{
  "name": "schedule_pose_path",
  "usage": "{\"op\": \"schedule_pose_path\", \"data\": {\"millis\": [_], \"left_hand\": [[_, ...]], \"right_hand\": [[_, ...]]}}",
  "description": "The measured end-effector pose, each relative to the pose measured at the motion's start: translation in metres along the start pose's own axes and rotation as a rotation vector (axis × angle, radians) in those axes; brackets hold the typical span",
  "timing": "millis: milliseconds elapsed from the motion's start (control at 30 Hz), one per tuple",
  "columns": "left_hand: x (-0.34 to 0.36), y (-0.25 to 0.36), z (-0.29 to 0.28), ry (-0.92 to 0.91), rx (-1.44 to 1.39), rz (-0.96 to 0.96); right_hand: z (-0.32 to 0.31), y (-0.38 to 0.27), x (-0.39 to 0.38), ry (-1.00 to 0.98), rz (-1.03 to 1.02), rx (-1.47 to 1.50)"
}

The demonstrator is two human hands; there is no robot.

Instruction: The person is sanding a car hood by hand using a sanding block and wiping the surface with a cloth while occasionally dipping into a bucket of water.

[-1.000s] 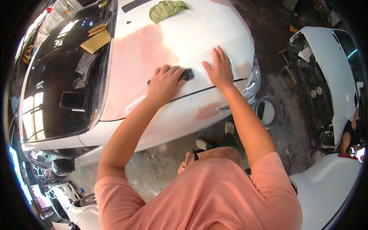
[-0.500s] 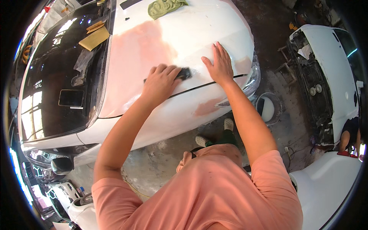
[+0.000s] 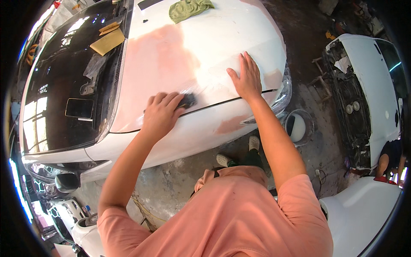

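My left hand [image 3: 162,112] is closed over a dark pad or block [image 3: 186,101], pressing it on the white car hood [image 3: 222,30] just above the seam along the fender. Pink primer patches [image 3: 160,55] show on the hood, another [image 3: 231,124] on the fender below. My right hand [image 3: 246,79] lies flat with fingers slightly apart near the hood's front corner. A green cloth [image 3: 188,9] rests higher up on the hood. Yellow sheets [image 3: 107,43] and a black phone [image 3: 79,108] lie by and on the windshield.
A bucket of whitish liquid [image 3: 298,128] stands on the floor beside the front bumper. Another white car body [image 3: 359,73] with an exposed engine bay is at right, with a co-worker's leg [image 3: 383,165] near it. A white panel [image 3: 359,214] fills the lower right.
My left hand has moved down and to the left along the hood with the dark pad. My right hand stays in nearly the same spot.
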State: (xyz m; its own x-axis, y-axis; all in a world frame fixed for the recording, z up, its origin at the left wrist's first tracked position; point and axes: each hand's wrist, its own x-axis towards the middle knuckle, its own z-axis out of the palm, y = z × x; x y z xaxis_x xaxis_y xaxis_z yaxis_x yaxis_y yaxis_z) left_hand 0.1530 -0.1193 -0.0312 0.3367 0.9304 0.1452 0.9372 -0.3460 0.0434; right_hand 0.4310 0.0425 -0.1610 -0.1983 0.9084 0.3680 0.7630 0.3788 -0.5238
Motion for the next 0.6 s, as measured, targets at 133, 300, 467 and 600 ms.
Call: {"op": "schedule_pose_path", "data": {"millis": [133, 300, 467, 600], "left_hand": [[0.022, 0.000, 0.003, 0.039, 0.011, 0.002], [0.045, 0.005, 0.012, 0.062, 0.013, 0.007], [-0.006, -0.008, -0.006, -0.008, 0.008, -0.032], [0.057, 0.000, 0.009, 0.070, -0.008, -0.015]], "right_hand": [[0.002, -0.005, 0.002, 0.010, -0.030, 0.035], [0.001, -0.003, 0.001, -0.001, -0.021, 0.043], [0.000, -0.002, 0.000, 0.011, -0.010, 0.026], [-0.001, -0.009, 0.000, -0.023, -0.014, 0.059]]}}
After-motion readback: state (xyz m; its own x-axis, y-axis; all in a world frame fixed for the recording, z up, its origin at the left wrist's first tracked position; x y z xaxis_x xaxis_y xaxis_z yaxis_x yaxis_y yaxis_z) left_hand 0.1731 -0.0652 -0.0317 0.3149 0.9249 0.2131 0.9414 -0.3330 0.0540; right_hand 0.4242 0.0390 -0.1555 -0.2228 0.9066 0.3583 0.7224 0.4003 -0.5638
